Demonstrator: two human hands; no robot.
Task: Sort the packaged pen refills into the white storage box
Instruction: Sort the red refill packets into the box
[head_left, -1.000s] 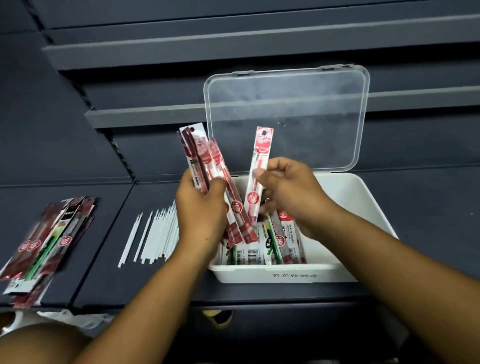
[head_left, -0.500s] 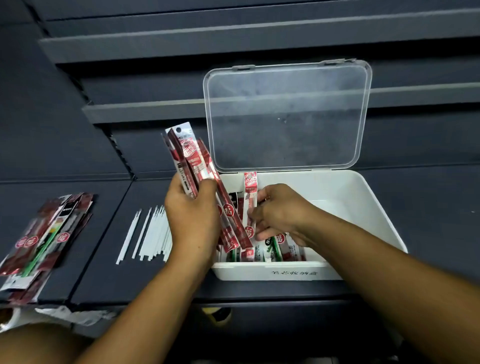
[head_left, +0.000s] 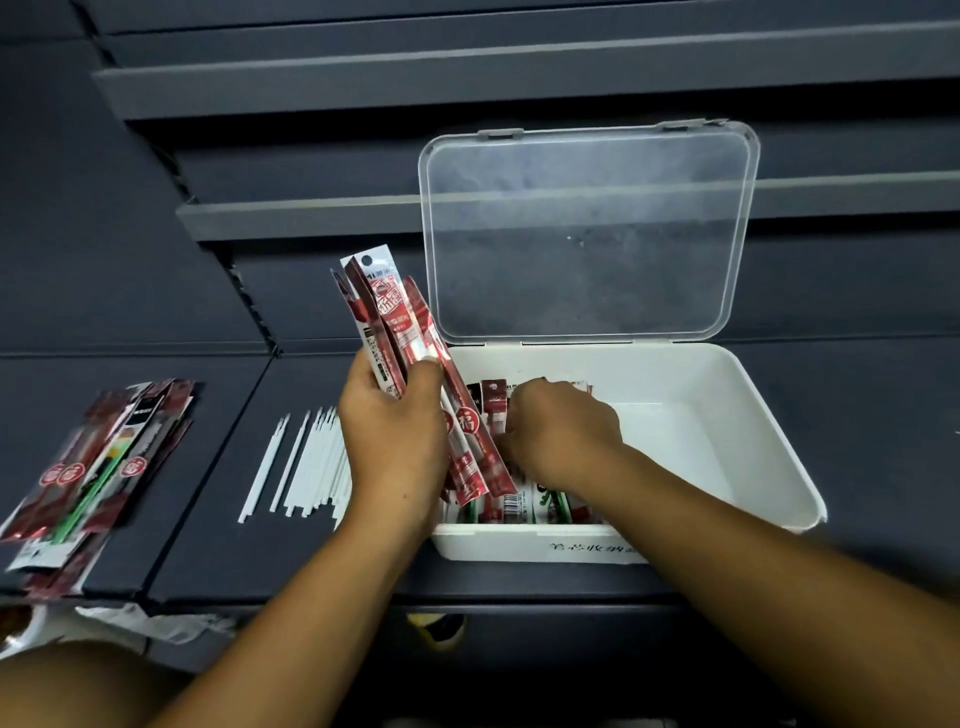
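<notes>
White plastic box (head_left: 727, 395) on dark shelf (head_left: 208, 545), clear lid (head_left: 587, 234) standing open behind box. Left hand (head_left: 389, 441) at left edge of box, grasping fanned bundle of red packs (head_left: 387, 317), tops pointing up. Right hand (head_left: 561, 436) inside box, left part, fingers curled down onto sorted packs (head_left: 524, 509) there; cannot tell if it pinches one. Left of box: loose white sticks (head_left: 311, 467); further left, pile of packs (head_left: 98, 467).

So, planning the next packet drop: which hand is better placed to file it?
Probably the right: the right hand is down inside the white plastic storage box beside the filed packets, while the left hand grips the bundle of red packaged refills.
</notes>
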